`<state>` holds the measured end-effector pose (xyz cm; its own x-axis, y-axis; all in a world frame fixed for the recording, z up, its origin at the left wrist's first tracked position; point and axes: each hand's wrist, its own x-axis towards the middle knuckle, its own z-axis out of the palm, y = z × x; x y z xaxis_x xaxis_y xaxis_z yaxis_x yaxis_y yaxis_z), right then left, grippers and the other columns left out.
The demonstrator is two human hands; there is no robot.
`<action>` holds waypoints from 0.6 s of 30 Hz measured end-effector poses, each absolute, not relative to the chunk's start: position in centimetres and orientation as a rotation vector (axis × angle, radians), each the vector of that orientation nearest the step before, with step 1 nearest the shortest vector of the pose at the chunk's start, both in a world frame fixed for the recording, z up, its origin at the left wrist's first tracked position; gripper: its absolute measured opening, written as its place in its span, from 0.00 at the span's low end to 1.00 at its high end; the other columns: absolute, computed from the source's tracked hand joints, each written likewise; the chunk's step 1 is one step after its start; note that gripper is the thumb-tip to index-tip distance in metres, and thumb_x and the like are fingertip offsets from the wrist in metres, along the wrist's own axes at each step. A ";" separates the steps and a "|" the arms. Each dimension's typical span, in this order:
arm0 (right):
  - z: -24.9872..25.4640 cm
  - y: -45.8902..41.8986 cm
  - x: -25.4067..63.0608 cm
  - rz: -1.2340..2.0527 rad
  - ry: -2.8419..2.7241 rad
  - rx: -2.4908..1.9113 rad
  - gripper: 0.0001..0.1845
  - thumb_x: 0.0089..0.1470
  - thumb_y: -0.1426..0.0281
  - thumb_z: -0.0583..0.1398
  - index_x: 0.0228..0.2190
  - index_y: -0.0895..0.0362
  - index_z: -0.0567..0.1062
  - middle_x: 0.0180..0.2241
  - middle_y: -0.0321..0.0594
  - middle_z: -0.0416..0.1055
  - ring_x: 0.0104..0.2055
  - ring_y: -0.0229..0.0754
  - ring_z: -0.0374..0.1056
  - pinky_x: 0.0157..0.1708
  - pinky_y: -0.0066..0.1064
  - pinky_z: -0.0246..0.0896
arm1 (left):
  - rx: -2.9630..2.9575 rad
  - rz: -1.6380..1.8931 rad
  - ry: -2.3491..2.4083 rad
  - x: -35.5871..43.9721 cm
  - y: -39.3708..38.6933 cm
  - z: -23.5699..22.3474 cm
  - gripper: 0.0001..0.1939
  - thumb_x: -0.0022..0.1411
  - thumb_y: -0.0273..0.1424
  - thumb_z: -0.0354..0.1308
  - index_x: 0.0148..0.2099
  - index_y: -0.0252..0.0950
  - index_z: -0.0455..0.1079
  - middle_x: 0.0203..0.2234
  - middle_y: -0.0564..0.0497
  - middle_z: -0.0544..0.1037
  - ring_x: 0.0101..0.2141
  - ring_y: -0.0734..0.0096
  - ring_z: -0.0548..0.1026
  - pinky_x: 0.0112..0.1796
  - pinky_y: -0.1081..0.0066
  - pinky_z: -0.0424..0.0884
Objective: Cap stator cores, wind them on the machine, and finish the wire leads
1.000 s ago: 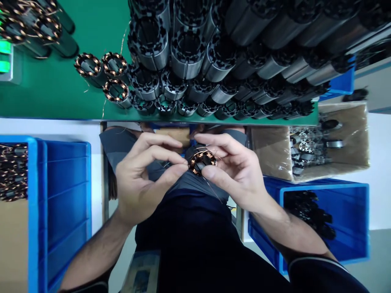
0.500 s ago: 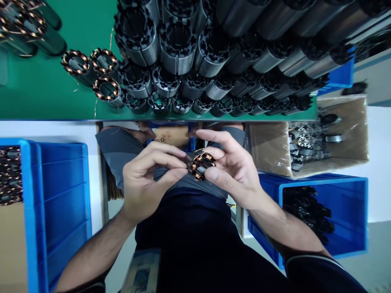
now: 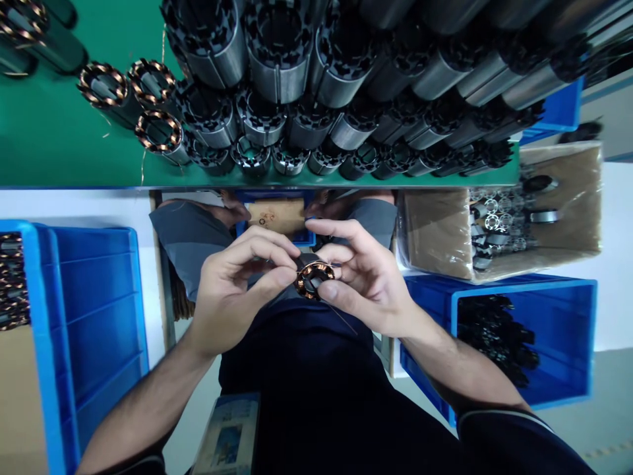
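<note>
My right hand grips a small wound stator, a black core ringed with copper coils, held over my lap below the table edge. My left hand pinches at the stator's left rim with thumb and forefinger, on what looks like a thin copper wire. A loose wire strand trails down and to the right from the stator. Both hands are closed around the part.
A green table carries several rows of bare grey stator cores and three copper-wound ones at the left. Blue bins stand left and right of me; a cardboard box holds small parts.
Both hands and the stator have shifted slightly left and down. The stator has turned a little in my right hand; the table's rows have moved up in view.
</note>
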<state>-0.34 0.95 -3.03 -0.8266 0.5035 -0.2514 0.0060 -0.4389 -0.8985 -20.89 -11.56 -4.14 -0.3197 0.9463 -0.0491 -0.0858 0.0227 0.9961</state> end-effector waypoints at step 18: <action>-3.0 1.8 -1.2 1.877 -1.885 -0.507 0.32 0.66 0.62 0.83 0.67 0.50 0.86 0.45 0.37 0.87 0.43 0.41 0.84 0.46 0.33 0.83 | 1.771 1.223 1.802 -21.2 -12.3 -1.8 0.25 0.75 0.38 0.79 0.70 0.45 0.81 0.60 0.51 0.94 0.53 0.59 0.96 0.54 0.69 0.93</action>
<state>-1.20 1.85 -2.96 -0.8407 0.5396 0.0444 -0.0422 0.0165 -0.9990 -21.18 -12.33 -1.81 -0.1706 0.9307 0.3237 0.6443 -0.1432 0.7512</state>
